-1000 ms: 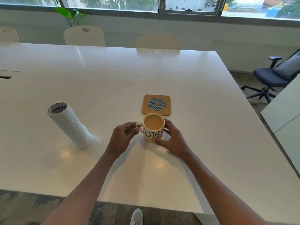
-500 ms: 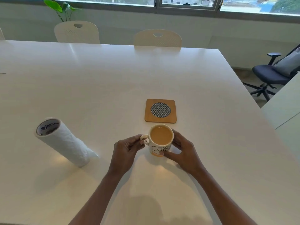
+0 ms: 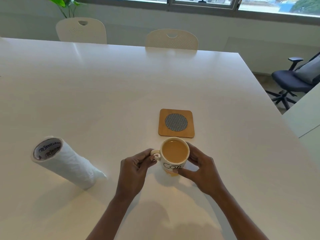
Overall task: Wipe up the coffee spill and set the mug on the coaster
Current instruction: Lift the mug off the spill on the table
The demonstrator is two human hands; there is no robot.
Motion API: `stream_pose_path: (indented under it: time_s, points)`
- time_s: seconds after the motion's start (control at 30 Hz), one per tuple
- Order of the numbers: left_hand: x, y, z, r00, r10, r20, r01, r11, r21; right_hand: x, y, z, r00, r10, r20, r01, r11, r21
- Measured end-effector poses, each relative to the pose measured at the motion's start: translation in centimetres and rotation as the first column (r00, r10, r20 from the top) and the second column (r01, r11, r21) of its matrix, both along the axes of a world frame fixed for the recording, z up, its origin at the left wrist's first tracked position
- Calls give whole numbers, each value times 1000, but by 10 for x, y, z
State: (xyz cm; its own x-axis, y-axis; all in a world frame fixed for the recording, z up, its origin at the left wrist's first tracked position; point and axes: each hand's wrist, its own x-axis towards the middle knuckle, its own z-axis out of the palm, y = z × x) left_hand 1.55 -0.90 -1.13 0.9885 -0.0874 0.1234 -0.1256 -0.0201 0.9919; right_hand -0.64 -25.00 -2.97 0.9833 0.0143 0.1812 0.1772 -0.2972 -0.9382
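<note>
A white mug (image 3: 174,157) full of milky coffee stands on the white table (image 3: 103,94), its handle pointing left. My left hand (image 3: 136,170) pinches the handle. My right hand (image 3: 200,172) curls round the mug's right side, thumb on the printed front. A small tan smear of coffee (image 3: 170,173) shows at the mug's base. Just beyond the mug lies a square wooden coaster (image 3: 176,123) with a round woven insert, nothing on it. A wrapped roll of paper towels (image 3: 67,163) stands on the table to the left.
Two white chairs (image 3: 171,39) are tucked in at the table's far edge, with a plant (image 3: 65,4) behind the left one. A dark office chair (image 3: 294,80) stands off the table's right side, beside another white surface (image 3: 306,116).
The view has tilted down and come closer. Both hands keep the same hold on the mug, which sits in the same spot before the coaster.
</note>
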Motion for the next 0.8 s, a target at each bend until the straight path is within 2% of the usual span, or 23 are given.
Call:
stream_pose_path:
  time_s: [0.47,0.8]
  points:
    - [47,36,-3,972,221,85,-225,973,44,71,58,13,998,57,31,-57,998,30]
    - [74,51,-11,948,317,16,-317,948,18,104,82,7,998,69,-14,-69,998,15]
